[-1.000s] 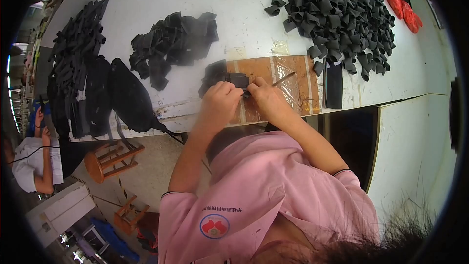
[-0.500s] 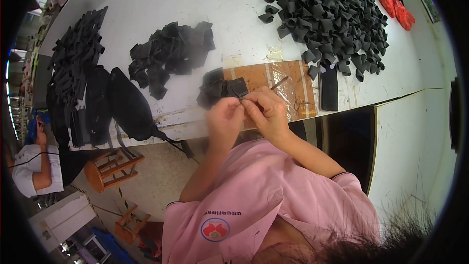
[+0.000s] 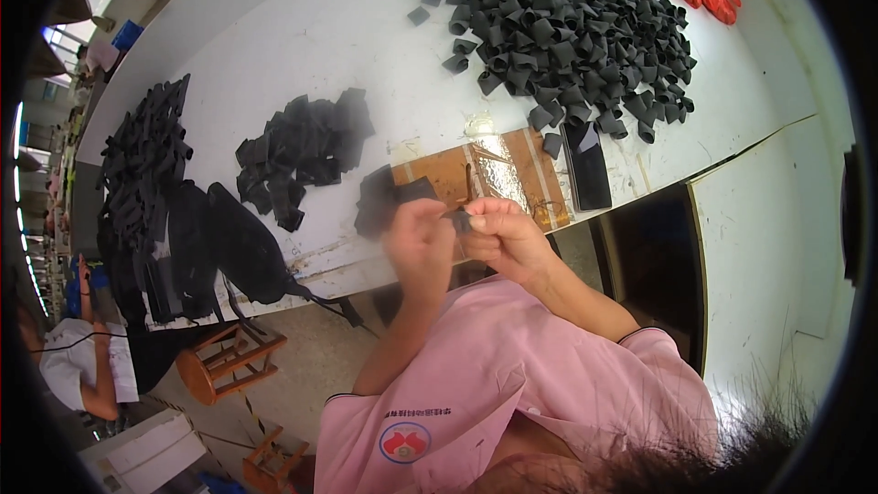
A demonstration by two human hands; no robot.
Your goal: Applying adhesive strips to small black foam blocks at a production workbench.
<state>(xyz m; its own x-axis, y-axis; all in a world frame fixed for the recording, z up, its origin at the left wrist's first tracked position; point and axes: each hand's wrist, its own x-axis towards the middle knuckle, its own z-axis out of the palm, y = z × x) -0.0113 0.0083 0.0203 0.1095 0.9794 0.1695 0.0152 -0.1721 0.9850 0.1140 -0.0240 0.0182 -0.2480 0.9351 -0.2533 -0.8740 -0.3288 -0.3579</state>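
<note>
Black piece (image 3: 461,220), small, pinched in the right hand (image 3: 508,236), held over the near edge of the brown board (image 3: 437,172)! The left hand (image 3: 421,242), blurred, is right beside it, its grip impossible to tell. Farther back, a big dark heap (image 3: 567,32) covers the white table (image 3: 274,55).

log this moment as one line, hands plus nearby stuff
right hand: pinches small dark piece | left hand: blurred, beside the piece, grip unclear | ahead: brown board | beyond: heap of black curled pieces
</note>
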